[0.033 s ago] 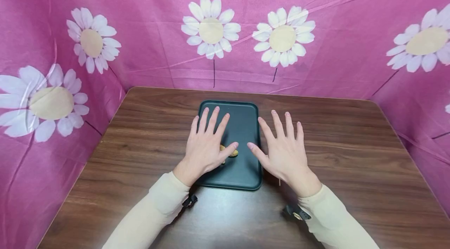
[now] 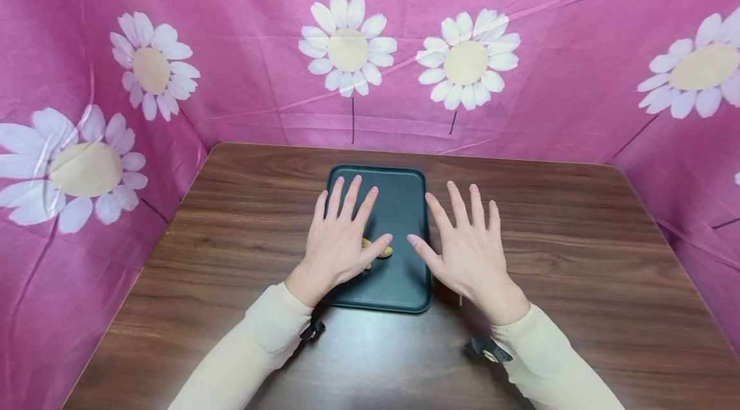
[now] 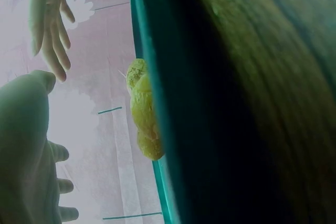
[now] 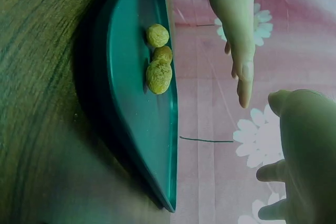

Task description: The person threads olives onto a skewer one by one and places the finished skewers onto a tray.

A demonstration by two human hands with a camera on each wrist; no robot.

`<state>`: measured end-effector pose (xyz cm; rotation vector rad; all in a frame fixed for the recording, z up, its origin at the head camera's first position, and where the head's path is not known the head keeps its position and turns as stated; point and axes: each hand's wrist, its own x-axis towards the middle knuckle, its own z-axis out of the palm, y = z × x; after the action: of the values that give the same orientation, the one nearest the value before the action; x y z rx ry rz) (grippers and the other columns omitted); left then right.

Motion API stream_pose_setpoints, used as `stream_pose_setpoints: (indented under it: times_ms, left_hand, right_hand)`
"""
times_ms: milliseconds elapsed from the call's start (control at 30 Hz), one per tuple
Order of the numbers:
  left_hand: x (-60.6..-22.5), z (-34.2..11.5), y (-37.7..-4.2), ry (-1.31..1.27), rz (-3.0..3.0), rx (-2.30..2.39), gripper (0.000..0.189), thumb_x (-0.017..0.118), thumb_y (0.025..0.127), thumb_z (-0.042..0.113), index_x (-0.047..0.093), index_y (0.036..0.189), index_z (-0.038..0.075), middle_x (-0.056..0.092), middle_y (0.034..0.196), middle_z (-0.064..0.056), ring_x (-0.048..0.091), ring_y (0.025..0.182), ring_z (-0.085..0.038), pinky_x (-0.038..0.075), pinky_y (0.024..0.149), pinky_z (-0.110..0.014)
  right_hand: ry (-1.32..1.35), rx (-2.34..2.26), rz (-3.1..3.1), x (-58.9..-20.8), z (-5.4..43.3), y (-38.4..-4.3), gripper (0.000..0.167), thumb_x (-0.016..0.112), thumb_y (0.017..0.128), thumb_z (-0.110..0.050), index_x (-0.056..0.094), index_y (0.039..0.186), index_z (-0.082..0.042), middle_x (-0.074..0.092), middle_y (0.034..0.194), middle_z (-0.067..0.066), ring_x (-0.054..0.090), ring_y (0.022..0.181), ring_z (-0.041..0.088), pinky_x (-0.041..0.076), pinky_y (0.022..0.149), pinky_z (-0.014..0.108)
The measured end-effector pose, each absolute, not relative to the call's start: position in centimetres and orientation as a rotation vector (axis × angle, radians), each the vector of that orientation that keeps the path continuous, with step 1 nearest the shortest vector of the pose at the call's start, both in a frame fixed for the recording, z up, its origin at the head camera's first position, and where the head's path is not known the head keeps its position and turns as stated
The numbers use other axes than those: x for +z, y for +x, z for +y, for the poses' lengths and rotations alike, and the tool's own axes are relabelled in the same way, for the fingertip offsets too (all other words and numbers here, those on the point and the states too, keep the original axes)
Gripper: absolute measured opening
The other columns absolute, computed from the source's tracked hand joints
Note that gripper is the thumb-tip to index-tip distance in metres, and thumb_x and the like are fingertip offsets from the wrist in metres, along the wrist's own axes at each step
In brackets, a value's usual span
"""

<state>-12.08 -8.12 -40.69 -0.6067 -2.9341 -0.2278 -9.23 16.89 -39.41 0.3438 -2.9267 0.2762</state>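
Note:
A dark green tray lies on the wooden table, with small wrinkled yellow-brown lumps sitting together on it. In the head view my left hand is spread over the tray's left half, palm down, and partly hides the lumps. My right hand spreads its fingers beside the tray's right edge, the thumb reaching over the rim. Both wrist views show the hands raised above the tray. Neither hand holds anything.
The brown wooden table stretches out on both sides of the tray. Pink cloth printed with white daisies hangs behind and at the sides. A black strap shows under the left wrist, another strap under the right.

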Motion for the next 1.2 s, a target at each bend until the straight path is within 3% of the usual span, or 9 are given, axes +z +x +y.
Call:
stream_pose_setpoints:
  times_ms: [433,600,800,1033,1200]
  left_hand:
    - [-40.7,-8.6,-12.4,-0.609,-2.928,-0.211,0.086,0.045,0.104,0.073,0.033,0.171,0.021,0.026,0.179,-0.013,0.016,0.168,-0.04,0.018,0.132,-0.064]
    - [-40.8,-8.8,-12.5,-0.616,-2.92,-0.283,0.074,0.046,0.108,0.064,0.045,0.164,0.016,0.043,0.169,-0.014,0.031,0.16,-0.04,0.025,0.128,-0.063]
    - [-40.8,-9.1,-12.7,-0.695,-2.829,-0.35,0.062,0.056,0.107,0.056,0.059,0.15,0.012,0.06,0.15,-0.012,0.049,0.143,-0.036,0.037,0.116,-0.058]
    - [-40.7,-9.3,-12.7,-0.767,-2.812,-0.365,0.051,0.067,0.103,0.049,0.069,0.139,0.013,0.071,0.135,-0.007,0.061,0.13,-0.031,0.042,0.11,-0.053]
    - [-40.6,-9.1,-12.4,-0.85,-2.892,-0.476,0.048,0.074,0.099,0.047,0.072,0.133,0.013,0.073,0.131,-0.004,0.062,0.128,-0.027,0.038,0.113,-0.055]
  right_hand:
    - [0.31,0.29,-2.912,-39.7,17.6,-9.3,0.082,0.054,0.102,-0.068,0.043,0.165,-0.018,0.031,0.175,0.02,0.017,0.163,0.052,0.014,0.126,0.075]
    - [0.311,0.313,-2.917,-40.0,18.0,-9.2,0.077,0.053,0.104,-0.064,0.047,0.163,-0.015,0.036,0.172,0.022,0.021,0.162,0.053,0.015,0.126,0.075]
    - [0.305,0.367,-2.877,-40.2,18.5,-9.3,0.066,0.054,0.108,-0.053,0.05,0.158,-0.01,0.042,0.167,0.023,0.027,0.158,0.054,0.017,0.124,0.074]
    - [0.326,0.422,-2.755,-40.7,19.0,-9.2,0.052,0.062,0.105,-0.041,0.064,0.14,-0.002,0.061,0.147,0.026,0.05,0.141,0.051,0.027,0.118,0.072]
    - [0.308,0.468,-2.73,-40.9,19.8,-9.0,0.038,0.071,0.1,-0.032,0.073,0.12,0.001,0.075,0.118,0.021,0.068,0.112,0.045,0.042,0.101,0.062]
